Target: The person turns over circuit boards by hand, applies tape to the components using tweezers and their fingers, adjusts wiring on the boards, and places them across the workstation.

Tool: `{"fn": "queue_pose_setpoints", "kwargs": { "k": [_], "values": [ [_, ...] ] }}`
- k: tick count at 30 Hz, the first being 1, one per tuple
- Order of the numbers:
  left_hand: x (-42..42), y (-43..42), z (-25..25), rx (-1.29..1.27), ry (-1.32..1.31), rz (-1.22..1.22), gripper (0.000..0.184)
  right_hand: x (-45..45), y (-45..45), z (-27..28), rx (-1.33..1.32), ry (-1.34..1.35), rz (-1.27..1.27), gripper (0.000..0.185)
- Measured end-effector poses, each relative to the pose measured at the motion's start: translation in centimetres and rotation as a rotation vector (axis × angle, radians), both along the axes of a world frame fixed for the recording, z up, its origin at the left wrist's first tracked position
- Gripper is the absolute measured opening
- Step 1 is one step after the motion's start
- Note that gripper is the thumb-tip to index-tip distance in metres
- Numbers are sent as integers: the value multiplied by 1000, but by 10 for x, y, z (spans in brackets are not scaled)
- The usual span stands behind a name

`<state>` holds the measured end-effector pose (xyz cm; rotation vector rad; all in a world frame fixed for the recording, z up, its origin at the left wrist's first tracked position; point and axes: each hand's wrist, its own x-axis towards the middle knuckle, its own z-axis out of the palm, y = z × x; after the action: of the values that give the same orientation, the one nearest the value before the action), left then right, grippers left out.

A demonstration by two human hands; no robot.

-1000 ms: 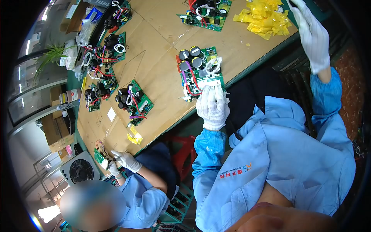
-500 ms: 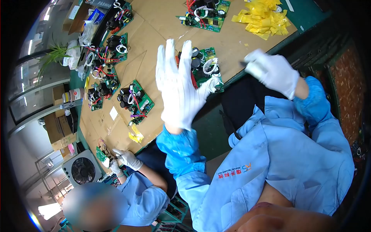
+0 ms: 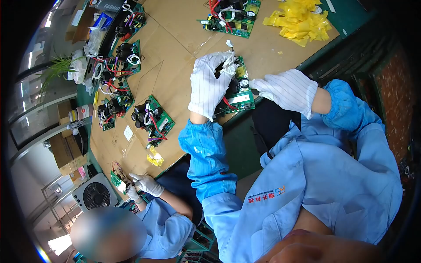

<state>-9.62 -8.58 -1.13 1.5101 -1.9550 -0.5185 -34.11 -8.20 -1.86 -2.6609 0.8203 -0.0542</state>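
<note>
My left hand (image 3: 208,83), in a white striped glove, is over the nearest green circuit board (image 3: 241,100). Its fingers are closed round a white cable, whose white connector (image 3: 229,44) sticks up beyond them. To the right, my right hand (image 3: 287,90), gloved too, has its fingers pressed together at the board's right edge. A small dark tip (image 3: 255,92) shows below those fingers; the rest of that item is hidden. Black round parts and a red wire show on the board, partly covered by my left hand.
Several similar boards (image 3: 153,118) lie to the left, and another board (image 3: 230,19) lies farther back. A heap of yellow tape pieces (image 3: 298,22) is at the back right. At lower left a co-worker's gloved hand (image 3: 149,184) is beside a board; a fan (image 3: 96,195) stands nearby.
My left hand has gone from spread fingers to closing on the white cable. My right hand has come left and slightly down to the board's edge.
</note>
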Motion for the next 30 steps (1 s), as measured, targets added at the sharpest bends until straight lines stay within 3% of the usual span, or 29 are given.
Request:
{"fn": "queue_pose_setpoints", "kwargs": {
  "k": [5,11,20,22,25,26,30],
  "values": [
    [0,2,-2,-10,-44,5,32,0,2,-16,-145,-142,65,48],
    [0,1,-1,-27,-49,-17,32,7,-2,5,-94,119,112,59],
    [0,1,-2,-12,-59,-11,30,7,4,-9,-180,15,61,55],
    [-1,-1,-1,-14,-57,-3,30,4,7,-4,-176,-205,44,56],
    [-2,2,-3,-29,-52,3,30,-1,-9,0,-157,-243,-76,54],
    [-1,1,-4,-52,-50,-2,30,-1,-13,5,-86,-91,-145,42],
    [0,0,-7,-63,-53,-22,30,3,-20,-6,11,-132,-145,35]
  ]
}}
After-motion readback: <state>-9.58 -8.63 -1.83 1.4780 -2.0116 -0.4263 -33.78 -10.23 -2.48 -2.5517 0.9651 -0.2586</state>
